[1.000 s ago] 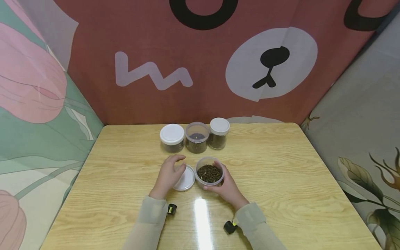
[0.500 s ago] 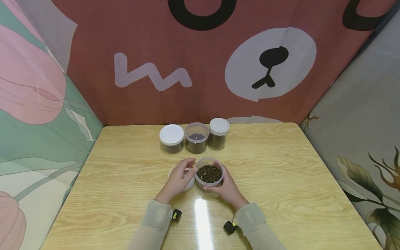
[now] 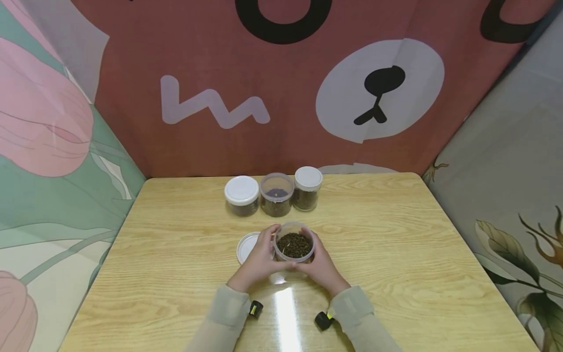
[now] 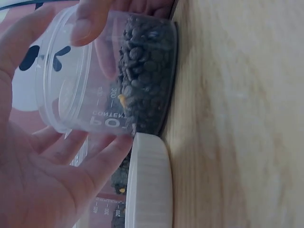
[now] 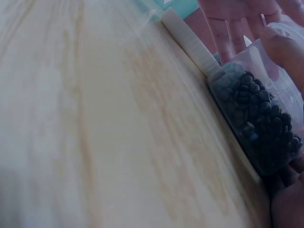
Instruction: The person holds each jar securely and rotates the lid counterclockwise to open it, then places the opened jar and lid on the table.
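A clear plastic jar (image 3: 281, 256), part-filled with dark brown pellets (image 3: 293, 245), stands without its lid on the table. My right hand (image 3: 323, 264) grips its right side, thumb at the front. Around the left side curves my left hand (image 3: 260, 259), its thumb meeting the right thumb in front. In the left wrist view, the left fingers (image 4: 102, 164) lie along the jar wall (image 4: 102, 99), which bears printed volume marks. A white screw lid (image 3: 247, 248) lies on the table left of the jar, partly covered by the left hand; its ribbed edge shows in the right wrist view.
Three jars stand in a row behind: a wide white-lidded jar (image 3: 242, 196), a lidless clear jar (image 3: 277, 195) with dark contents, and a narrower white-lidded jar (image 3: 308, 188). The wooden table (image 3: 176, 293) meets a printed curtain (image 3: 281, 132) at its back edge.
My left hand has moved right, across the white lid, and come round the jar's left side. My right hand has kept its hold, and the jar stays at nearly the same spot.
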A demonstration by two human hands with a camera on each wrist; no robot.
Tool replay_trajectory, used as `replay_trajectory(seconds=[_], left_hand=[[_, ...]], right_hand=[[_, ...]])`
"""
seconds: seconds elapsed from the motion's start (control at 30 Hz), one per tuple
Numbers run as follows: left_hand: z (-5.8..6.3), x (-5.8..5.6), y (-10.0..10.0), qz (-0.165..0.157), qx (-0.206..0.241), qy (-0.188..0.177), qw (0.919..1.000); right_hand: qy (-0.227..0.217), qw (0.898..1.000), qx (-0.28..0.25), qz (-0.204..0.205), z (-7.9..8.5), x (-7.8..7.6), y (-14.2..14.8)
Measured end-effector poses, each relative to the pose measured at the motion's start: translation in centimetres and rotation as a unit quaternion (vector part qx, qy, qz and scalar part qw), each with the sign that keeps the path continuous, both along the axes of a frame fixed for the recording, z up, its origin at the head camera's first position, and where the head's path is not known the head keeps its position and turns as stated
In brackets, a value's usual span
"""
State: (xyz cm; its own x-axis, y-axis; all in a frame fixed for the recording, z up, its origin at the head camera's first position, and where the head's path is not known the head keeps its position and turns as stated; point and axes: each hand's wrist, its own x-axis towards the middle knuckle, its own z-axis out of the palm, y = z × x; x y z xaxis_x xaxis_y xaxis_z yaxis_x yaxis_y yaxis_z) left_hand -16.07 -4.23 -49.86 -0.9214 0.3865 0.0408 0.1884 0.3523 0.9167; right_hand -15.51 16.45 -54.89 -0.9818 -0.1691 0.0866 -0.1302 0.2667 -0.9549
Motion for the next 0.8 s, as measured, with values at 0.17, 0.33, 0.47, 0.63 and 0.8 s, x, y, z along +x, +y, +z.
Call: replay_trajectory(seconds=[0.17, 0.33, 0.47, 0.63, 0.8], left_hand=[[0.0, 0.2, 0.4, 0.012, -0.01, 0.019, 0.9997], [0.0, 0.4, 0.5, 0.023, -0.012, 0.014, 0.9996], [0.0, 0.5, 0.7, 0.029, -0.009, 0.016, 0.9994], [-0.1, 0.7, 0.9, 0.04, 0.0, 0.017, 0.9991], [0.0, 0.7, 1.1, 0.048, 0.003, 0.021, 0.9986]], right_hand=[[0.006, 1.0, -0.004, 0.0, 0.0, 0.0, 0.0], [0.004, 1.0, -0.006, 0.0, 0.0, 0.0, 0.0], [0.009, 1.0, -0.023, 0.004, -0.1, 0.1, 0.1], [0.019, 0.999, -0.043, 0.01, -0.1, 0.1, 0.3], [0.017, 0.999, -0.041, 0.001, 0.0, 0.0, 0.4]])
